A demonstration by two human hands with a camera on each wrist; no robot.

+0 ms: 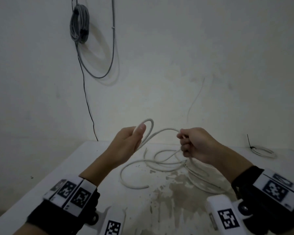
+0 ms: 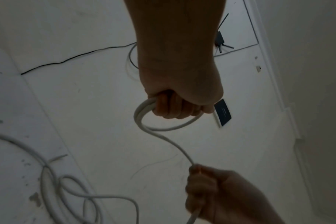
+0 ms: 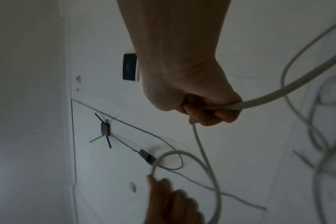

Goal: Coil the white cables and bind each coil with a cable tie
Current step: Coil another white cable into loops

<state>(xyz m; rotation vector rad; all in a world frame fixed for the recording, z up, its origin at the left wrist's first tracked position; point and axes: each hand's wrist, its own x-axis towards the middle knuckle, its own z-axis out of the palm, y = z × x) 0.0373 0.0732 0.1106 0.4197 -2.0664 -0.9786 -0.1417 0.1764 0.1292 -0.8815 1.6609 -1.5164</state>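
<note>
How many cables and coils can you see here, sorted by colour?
White loose cable, held by left hand and right hand: 1
White tied coil on the table: 1
Grey coil on the wall: 1
Black wire down the wall: 1
Total: 4

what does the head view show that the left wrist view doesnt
Only the head view shows the finished coil with its black cable tie at the table's far right, and the grey bundle hung on the wall. Only the left wrist view shows a dark panel and a small black antennaed device on the wall. Both show the left hand gripping a loop of white cable and the right hand gripping its run.
</note>
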